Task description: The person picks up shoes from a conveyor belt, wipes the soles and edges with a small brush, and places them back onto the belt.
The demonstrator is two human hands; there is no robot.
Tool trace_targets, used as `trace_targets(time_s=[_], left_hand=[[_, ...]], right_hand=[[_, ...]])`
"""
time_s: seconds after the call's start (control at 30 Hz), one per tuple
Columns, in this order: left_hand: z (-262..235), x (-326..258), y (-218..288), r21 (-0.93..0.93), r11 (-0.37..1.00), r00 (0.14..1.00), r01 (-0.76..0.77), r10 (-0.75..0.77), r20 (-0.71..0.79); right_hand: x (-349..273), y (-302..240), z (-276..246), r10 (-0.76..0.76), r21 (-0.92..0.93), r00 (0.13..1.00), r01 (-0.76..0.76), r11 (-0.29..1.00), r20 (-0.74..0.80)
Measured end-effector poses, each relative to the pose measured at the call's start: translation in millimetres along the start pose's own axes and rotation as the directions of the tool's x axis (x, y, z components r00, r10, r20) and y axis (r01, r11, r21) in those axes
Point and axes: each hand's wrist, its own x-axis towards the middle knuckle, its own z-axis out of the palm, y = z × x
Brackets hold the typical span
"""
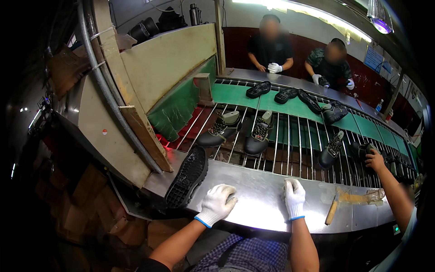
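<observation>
Both my hands wear white knit gloves with blue cuffs and rest on the shiny metal ledge (258, 192). My left hand (218, 204) is loosely curved, its thumb apart from the fingers, with nothing in it. Farther right, my right hand (294, 197) has bent fingers over the metal and no object showing in it; its palm side is hidden. Just left of my left hand lies a black shoe sole (187, 177), tread showing. Beyond the ledge, a black work shoe (219, 129) and another black shoe (258, 135) stand on the metal-rod rack, toes toward me.
A wooden-handled brush (332, 212) lies by tape on the ledge. Farther right, a co-worker's bare hand (374, 159) touches a dark shoe near another shoe (331, 152). Several soles lie on the green strip (244, 96). Two people work opposite. A panel (167, 68) stands left.
</observation>
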Motion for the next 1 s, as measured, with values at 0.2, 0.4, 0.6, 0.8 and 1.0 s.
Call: trace_targets(time_s=[0.2,0.4,0.6,0.8,1.0], left_hand=[[1.0,1.3,-2.9,0.023,0.999,0.999,-0.037,0.037,0.004],[-1.7,1.5,-1.2,0.037,0.999,1.0,-0.022,0.021,0.019],[5.7,3.5,-1.6,0.033,0.999,0.999,-0.032,0.031,0.041],[3.8,0.9,-6.5,0.038,0.999,0.999,-0.029,0.028,0.018],[-3.7,1.9,-4.2,0.034,0.998,0.998,-0.059,0.059,-0.001]], right_hand=[[-0.6,-22.0,0.5,0.072,-0.039,0.997,-0.073,0.997,-0.01],[0.8,-26.9,2.5,0.021,-0.035,1.0,-0.021,0.999,0.003],[-3.6,-16.5,-0.3,0.017,-0.011,1.0,-0.017,1.0,-0.014],[-0.5,-37.7,0.8,0.058,-0.095,0.998,-0.058,0.994,-0.001],[-0.2,-28.6,4.7,0.083,-0.045,0.997,-0.083,0.996,-0.001]])
